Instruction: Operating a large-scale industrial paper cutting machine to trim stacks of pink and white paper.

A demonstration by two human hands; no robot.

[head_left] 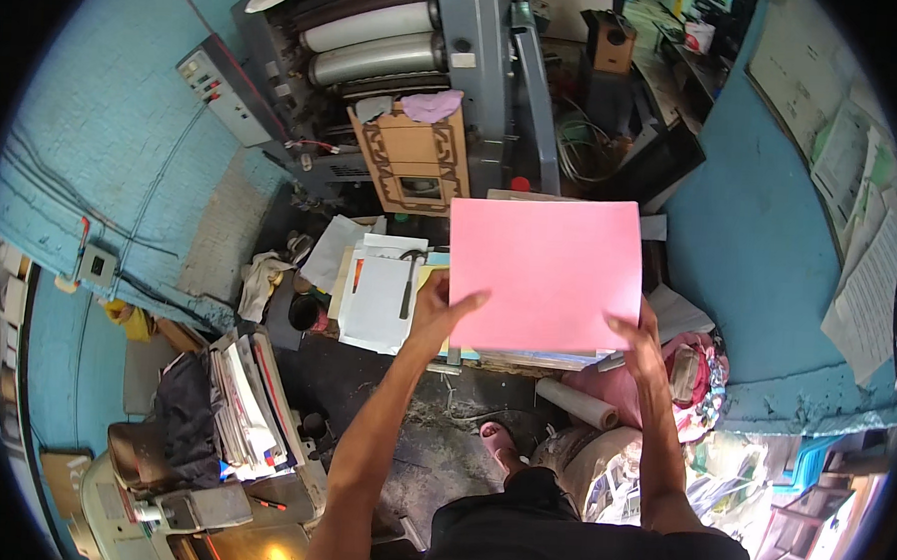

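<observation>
A pink rectangle of paper [547, 264] is held up before me by both hands, nearly level across the view. My left hand [437, 312] grips its lower left edge, thumb on top and the fingers hidden behind. On the opposite side, my right hand [644, 343] holds the lower right corner the same way. I cannot tell whether it is one sheet or a stack. Just left of the paper, a hammer [408, 283] lies on white sheets [377, 302]. The pink paper covers part of the low surface beyond it.
A large grey machine with rollers [378, 57] stands ahead, with a brown patterned board [411, 158] against it. A paper roll [578, 404] and a pink bundle [690, 376] lie to the right. Stacked papers and folders [253, 407] stand at left. Sheets hang on the right wall [760, 244].
</observation>
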